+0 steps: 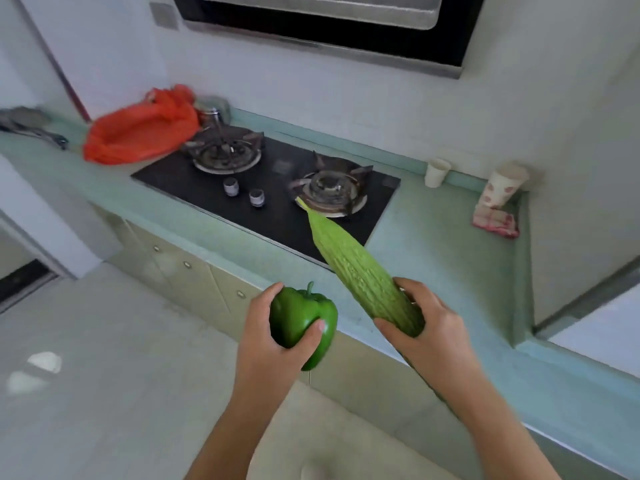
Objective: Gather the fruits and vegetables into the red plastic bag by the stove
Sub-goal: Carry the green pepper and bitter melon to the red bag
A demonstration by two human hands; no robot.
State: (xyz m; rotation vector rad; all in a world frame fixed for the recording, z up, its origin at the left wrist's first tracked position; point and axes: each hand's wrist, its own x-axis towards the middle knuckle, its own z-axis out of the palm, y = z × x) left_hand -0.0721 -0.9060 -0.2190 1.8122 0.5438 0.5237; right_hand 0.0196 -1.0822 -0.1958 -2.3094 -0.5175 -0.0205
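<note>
Left hand (277, 336) grips a green bell pepper (300, 322), right hand (427, 329) a bitter gourd (356, 268); the red plastic bag (138, 131) sits beyond the stove (266, 188). Better to lower each in gently.

Left hand (277, 341), right hand (433, 330): fingers (410, 288) curled.

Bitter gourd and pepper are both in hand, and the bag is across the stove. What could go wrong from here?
1. The right hand grips the bitter gourd at its thick end only; the long tip points at the stove and could clip the nearest burner while swinging left.
2. The red bag lies slumped and the left hand holds the green pepper, so no hand is free to open it; produce may roll onto the counter.
</note>
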